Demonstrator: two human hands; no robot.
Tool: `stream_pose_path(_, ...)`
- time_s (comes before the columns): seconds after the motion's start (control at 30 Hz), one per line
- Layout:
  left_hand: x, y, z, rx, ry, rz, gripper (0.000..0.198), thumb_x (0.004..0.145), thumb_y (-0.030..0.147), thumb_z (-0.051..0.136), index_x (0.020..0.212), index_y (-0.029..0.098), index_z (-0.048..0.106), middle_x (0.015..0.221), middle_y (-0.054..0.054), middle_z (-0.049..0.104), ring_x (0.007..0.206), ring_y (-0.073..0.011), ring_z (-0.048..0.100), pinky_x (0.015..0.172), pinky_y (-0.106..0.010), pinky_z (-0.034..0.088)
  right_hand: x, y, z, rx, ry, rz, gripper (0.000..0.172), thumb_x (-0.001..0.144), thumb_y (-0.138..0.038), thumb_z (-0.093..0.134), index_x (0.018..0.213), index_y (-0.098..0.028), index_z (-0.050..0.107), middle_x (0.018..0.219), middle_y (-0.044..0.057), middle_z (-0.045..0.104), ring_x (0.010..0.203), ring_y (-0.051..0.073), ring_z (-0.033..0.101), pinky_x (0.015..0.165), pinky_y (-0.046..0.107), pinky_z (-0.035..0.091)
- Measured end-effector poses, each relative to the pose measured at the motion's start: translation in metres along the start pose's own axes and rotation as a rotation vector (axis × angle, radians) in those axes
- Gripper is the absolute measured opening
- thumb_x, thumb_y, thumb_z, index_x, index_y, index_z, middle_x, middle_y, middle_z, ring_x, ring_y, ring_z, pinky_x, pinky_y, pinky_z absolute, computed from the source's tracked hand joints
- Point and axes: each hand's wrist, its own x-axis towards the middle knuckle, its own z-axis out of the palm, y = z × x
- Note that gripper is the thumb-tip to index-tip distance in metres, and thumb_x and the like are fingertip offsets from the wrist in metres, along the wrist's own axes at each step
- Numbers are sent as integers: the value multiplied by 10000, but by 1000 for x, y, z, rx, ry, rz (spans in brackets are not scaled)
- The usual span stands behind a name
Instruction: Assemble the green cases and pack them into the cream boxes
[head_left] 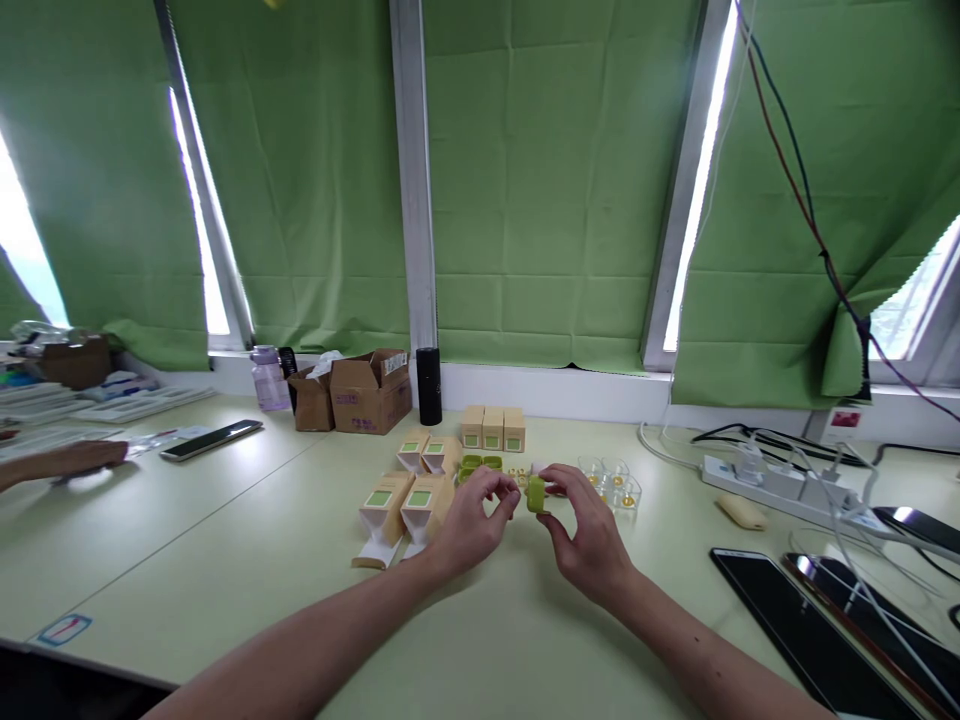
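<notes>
The green block [535,494] is between the two hands, in the right hand [589,530], gripped between thumb and fingers. Its longer side looks upright. The left hand [472,522] is just left of it, thumb and forefinger bent nearly together; whether they pinch something small, I cannot tell. A narrow gap parts those fingertips from the block's left face, so the relation that counts is sideways: block to the right, left hand to the left, at about the same depth. Green pieces [491,463] lie beyond the left hand, open boxes [388,505] left of it, clear cups [616,470] right and far of the right hand.
</notes>
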Motion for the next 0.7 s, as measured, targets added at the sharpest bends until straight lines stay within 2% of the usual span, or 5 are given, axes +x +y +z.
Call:
stream_pose_path(0.23,-2,-3,2,-9,-10,10,144,943,291,595,843,199,644,854,-41,652,796,-180,621,759,-324,498,-3,1,2,-8,-14,5,502,882,-68,563,1343,-262,522,1298,136,625,1212,308,614,961,512,617)
stream_pose_path(0.5,-2,-2,2,-6,-22,22,133,934,273,589,830,200,630,823,-31,645,775,-174,614,727,-309,490,-3,0,2,-40,-40,-29,559,875,-44,545,1391,-259,514,1316,138,624,1265,309,598,1041,538,579)
stream_pose_path(0.7,-1,1,2,-27,-35,-5,167,940,296,582,806,199,606,777,-24,626,793,-181,611,734,-313,484,-1,-1,1,-48,-35,-40,494,871,-47,552,1323,-248,547,1289,137,642,1254,306,612,1061,532,566)
